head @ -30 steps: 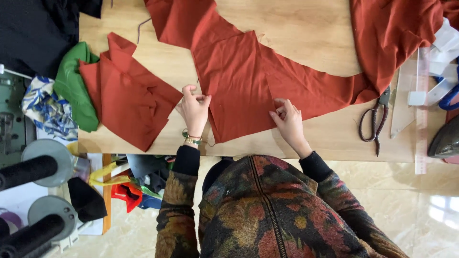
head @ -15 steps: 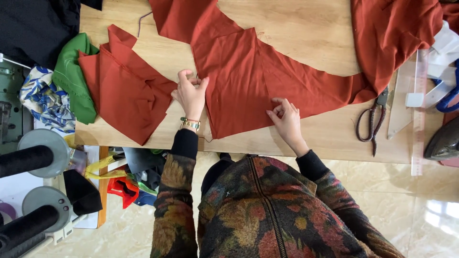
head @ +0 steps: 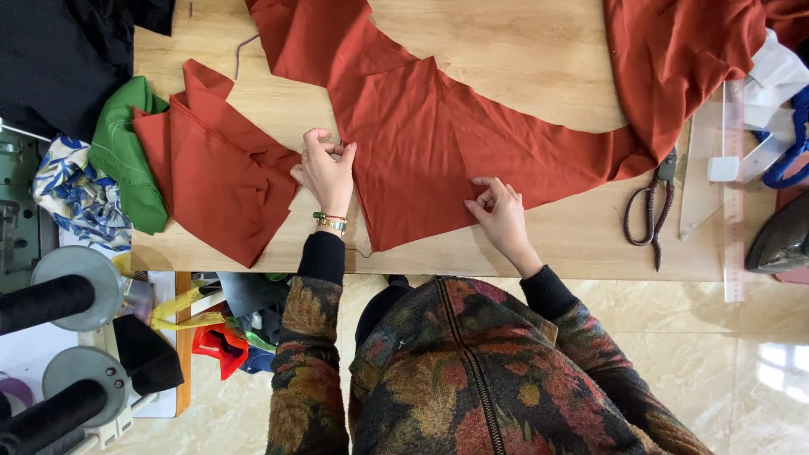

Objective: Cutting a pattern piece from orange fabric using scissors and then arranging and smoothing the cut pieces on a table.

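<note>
A long piece of rust-red fabric [head: 421, 135] lies spread over the wooden table [head: 522, 50]. My left hand [head: 324, 173] pinches its left edge, fingers curled on the cloth. On the fabric's lower part my right hand [head: 499, 211] presses down, fingertips bent and gripping a small fold. A separate folded stack of the same red fabric [head: 211, 177] lies just left of my left hand. More red fabric [head: 683, 50] is bunched at the table's far right.
Scissors [head: 647, 211] lie right of my right hand, beside a clear ruler [head: 731, 185] and a dark iron [head: 779, 240]. Green cloth [head: 126, 160], patterned blue cloth [head: 72, 198] and black cloth [head: 63, 59] sit at the left. Thread spools [head: 50, 303] stand below.
My left hand has shifted slightly up along the fabric's left edge. My right hand stays on the lower part of the cloth, fingers curling more.
</note>
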